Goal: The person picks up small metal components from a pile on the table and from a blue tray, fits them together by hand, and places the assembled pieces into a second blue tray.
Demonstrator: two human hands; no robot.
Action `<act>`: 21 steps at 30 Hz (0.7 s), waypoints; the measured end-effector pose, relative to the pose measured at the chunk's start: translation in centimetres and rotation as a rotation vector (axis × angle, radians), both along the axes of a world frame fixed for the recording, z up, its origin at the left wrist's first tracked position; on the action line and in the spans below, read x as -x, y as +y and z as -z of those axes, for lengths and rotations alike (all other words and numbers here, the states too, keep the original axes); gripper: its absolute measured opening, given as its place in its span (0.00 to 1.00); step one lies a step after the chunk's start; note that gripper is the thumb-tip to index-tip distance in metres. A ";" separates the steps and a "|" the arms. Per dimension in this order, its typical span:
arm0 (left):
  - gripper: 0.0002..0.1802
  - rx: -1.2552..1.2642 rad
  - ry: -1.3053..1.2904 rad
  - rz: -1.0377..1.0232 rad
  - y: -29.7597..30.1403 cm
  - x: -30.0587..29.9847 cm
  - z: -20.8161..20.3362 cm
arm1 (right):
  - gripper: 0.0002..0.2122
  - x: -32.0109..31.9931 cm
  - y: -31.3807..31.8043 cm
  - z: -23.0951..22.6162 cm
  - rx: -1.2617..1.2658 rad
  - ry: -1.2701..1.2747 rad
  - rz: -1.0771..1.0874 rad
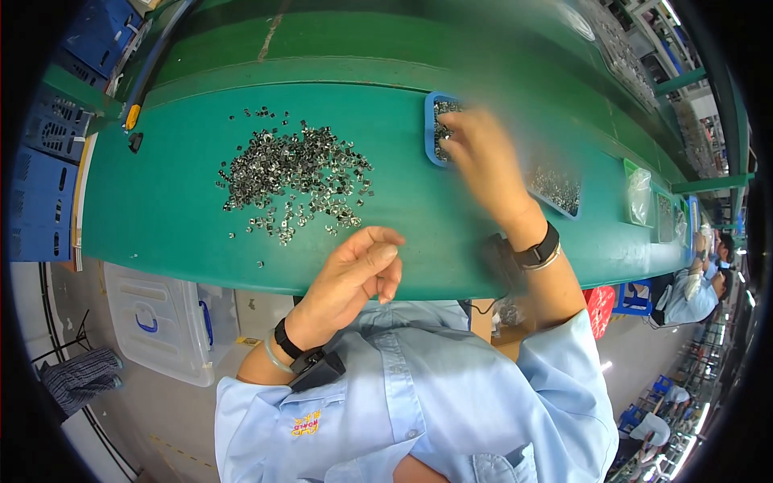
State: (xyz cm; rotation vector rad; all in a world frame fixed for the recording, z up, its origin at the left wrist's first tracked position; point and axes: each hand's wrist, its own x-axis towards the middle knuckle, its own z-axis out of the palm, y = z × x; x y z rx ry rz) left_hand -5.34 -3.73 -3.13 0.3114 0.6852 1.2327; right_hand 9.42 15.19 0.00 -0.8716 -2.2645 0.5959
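A loose pile of small black-and-silver metal parts [282, 169] is spread over the left half of the green tabletop [161, 233]. My left hand [358, 266] hovers at the table's near edge, just below the pile's right side. Its fingers are curled in with the thumb against them, and whatever they may hold is hidden. Over a blue plastic tray [431, 133] of similar small parts reaches my right hand [483, 157]. Its thumb and forefinger are apart, with nothing visible between them; the other fingers are partly blurred.
Right of my right wrist, a second tray [557, 193] of small parts shows blurred. Farther right stands a green tray with a clear plastic bag [640, 196]. A lidded clear box [157, 322] sits on the floor at left, near blue crates [40, 201]. Other people [692, 294] sit far right.
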 end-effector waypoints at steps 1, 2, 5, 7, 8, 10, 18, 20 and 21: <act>0.11 0.001 -0.005 -0.002 0.0 0.3 0.1 | 0.07 0.4 -0.4 0.3 -0.041 -0.031 -0.070; 0.11 0.003 0.001 -0.014 -0.1 0.5 0.0 | 0.07 0.8 -0.9 0.8 -0.080 -0.060 -0.140; 0.10 0.009 0.011 -0.037 -0.3 1.2 0.0 | 0.08 2.5 -2.9 2.1 -0.108 -0.123 -0.255; 0.11 -0.011 0.025 -0.051 -0.4 1.7 0.0 | 0.08 3.4 -4.1 2.7 -0.092 -0.185 -0.336; 0.11 -0.022 0.033 -0.056 -0.4 1.8 -0.1 | 0.08 3.6 -4.3 2.9 -0.092 -0.187 -0.334; 0.11 -0.019 0.047 -0.086 -0.5 1.9 -0.2 | 0.08 3.9 -4.6 3.3 -0.088 -0.198 -0.323; 0.10 0.029 0.178 -0.201 0.1 1.3 -1.3 | 0.08 1.8 -6.3 -0.6 -0.016 -0.056 -0.405; 0.10 0.000 0.210 -0.165 0.3 1.0 -1.3 | 0.08 1.0 -6.7 -0.9 -0.015 -0.033 -0.418; 0.10 -0.001 0.213 -0.157 0.4 0.8 -1.4 | 0.08 0.7 -6.9 -0.9 -0.014 0.000 -0.411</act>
